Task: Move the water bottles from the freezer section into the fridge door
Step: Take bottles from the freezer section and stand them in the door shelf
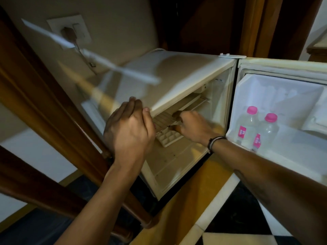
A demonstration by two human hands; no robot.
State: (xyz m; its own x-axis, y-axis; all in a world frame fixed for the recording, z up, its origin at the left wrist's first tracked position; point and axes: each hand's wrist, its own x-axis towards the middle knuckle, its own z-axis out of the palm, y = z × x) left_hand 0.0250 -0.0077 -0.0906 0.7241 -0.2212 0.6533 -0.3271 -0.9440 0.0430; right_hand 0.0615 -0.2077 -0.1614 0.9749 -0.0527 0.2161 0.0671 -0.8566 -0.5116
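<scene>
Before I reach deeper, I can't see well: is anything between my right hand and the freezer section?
Yes. An ice tray lies at the opening, right under the right hand. No bottle shows inside; two bottles stand in the door.

A white ice-cube tray lay tilted (its far end hidden). A wall socket held a brown plug. Dark wooden framing stood left, over a checkered floor.

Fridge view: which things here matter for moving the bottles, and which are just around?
For the job:
two pink-capped water bottles, standing in the fridge door
freezer section
left hand
right hand

Just around:
ice cube tray
wall socket
</scene>
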